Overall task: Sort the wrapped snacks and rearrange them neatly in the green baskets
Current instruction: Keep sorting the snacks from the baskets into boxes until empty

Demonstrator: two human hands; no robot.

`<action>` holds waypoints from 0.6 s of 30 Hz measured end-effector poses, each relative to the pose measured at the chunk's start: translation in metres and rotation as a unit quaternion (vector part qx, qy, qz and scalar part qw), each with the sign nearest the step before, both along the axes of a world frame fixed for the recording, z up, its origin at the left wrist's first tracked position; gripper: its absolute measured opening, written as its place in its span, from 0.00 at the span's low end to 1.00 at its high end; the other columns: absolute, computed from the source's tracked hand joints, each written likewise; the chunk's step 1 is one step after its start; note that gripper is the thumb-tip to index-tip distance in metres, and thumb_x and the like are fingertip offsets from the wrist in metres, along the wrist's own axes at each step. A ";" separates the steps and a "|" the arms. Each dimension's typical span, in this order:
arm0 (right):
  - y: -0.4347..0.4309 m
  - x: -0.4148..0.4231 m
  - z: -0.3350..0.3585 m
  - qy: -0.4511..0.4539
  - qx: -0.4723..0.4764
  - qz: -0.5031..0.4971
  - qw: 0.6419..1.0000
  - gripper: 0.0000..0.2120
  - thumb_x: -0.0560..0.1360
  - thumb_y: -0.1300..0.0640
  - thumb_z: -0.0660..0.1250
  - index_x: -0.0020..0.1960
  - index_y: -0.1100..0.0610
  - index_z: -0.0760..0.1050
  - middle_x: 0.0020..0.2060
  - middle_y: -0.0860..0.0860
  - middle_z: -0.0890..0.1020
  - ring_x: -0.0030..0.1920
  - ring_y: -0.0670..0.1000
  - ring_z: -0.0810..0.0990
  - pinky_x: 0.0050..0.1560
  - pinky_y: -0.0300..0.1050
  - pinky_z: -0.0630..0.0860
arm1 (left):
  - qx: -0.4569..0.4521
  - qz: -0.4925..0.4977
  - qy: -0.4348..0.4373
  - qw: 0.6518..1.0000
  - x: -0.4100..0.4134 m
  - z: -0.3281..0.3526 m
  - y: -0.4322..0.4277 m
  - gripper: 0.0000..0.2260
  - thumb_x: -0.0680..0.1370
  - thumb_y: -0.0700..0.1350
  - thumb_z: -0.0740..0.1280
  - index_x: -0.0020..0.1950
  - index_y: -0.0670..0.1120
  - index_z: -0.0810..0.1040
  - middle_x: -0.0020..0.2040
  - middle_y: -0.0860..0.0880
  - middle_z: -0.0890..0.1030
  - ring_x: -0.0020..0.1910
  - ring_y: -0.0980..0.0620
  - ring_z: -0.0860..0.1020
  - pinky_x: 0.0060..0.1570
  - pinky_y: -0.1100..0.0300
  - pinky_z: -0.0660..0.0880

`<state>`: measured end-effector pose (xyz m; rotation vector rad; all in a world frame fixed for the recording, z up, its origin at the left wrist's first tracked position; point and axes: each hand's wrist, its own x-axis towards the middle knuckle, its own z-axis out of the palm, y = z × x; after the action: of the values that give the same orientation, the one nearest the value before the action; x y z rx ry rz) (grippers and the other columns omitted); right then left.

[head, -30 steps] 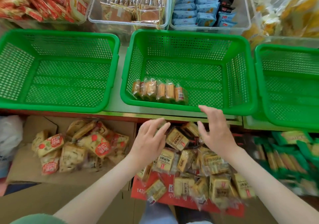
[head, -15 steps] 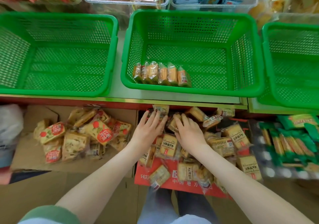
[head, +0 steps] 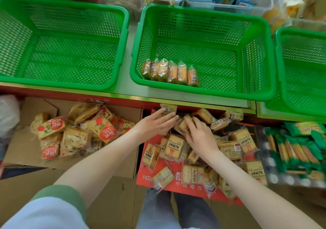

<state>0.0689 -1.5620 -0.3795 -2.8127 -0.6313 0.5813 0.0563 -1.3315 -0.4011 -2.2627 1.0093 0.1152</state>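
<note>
Head view, centre: left hand (head: 157,125) lies flat on the snack packets (head: 173,144) in the red box (head: 178,187), right hand (head: 201,137) curls round some; slick wrappers may slip before reaching the middle green basket (head: 202,93).

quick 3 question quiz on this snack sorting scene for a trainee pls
1. True or false: the left green basket holds wrapped snacks.
2. The left hand and right hand are in which pile? A red-labelled snacks; B tan packets; C green-wrapped sticks.
3. Fill in: the row of packets lies along the middle green basket's ___ wall (near or far).
Key: 1 false; 2 B; 3 near.
</note>
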 end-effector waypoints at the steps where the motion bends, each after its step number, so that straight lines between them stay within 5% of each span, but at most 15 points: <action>1: 0.000 0.000 0.000 0.006 0.008 -0.008 1.000 0.27 0.79 0.53 0.62 0.76 0.54 0.58 0.71 0.59 0.66 0.69 0.61 0.67 0.68 0.55 0.66 | 0.003 -0.020 0.001 1.000 0.002 0.001 0.000 0.39 0.74 0.41 0.70 0.79 0.46 0.50 0.79 0.46 0.49 0.78 0.46 0.48 0.71 0.42 0.41; 5: -0.002 0.001 0.004 0.012 0.063 -0.021 0.998 0.29 0.79 0.54 0.63 0.77 0.53 0.56 0.72 0.57 0.65 0.70 0.58 0.65 0.69 0.53 0.65 | -0.024 -0.069 -0.017 0.997 0.006 0.004 0.003 0.34 0.75 0.39 0.68 0.77 0.44 0.57 0.79 0.43 0.53 0.77 0.44 0.51 0.71 0.43 0.43; 9: -0.001 0.001 0.017 0.050 0.161 -0.057 0.984 0.34 0.78 0.56 0.65 0.78 0.51 0.51 0.72 0.52 0.63 0.72 0.50 0.61 0.70 0.42 0.62 | -0.154 -0.056 -0.046 0.985 0.002 0.008 0.018 0.21 0.71 0.34 0.62 0.64 0.44 0.76 0.65 0.46 0.77 0.68 0.46 0.72 0.71 0.47 0.62; 13: 0.003 0.001 0.034 0.128 0.231 -0.100 0.959 0.38 0.77 0.58 0.66 0.77 0.48 0.46 0.68 0.44 0.60 0.66 0.42 0.64 0.62 0.34 0.63 | -0.208 0.021 -0.094 0.973 -0.014 0.023 0.038 0.18 0.73 0.34 0.57 0.60 0.42 0.77 0.58 0.45 0.81 0.62 0.45 0.77 0.69 0.49 0.63; 18: 0.005 0.010 0.055 0.118 0.260 -0.073 0.956 0.34 0.75 0.60 0.69 0.75 0.51 0.55 0.61 0.44 0.61 0.58 0.39 0.65 0.59 0.35 0.70 | -0.314 0.130 -0.127 0.932 -0.018 0.048 0.053 0.18 0.71 0.39 0.72 0.60 0.40 0.76 0.56 0.43 0.80 0.58 0.44 0.78 0.67 0.51 0.62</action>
<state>0.0791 -1.5571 -0.3244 -2.2336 -0.4432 0.6067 0.0381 -1.2786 -0.3534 -2.8852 0.6554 -0.4426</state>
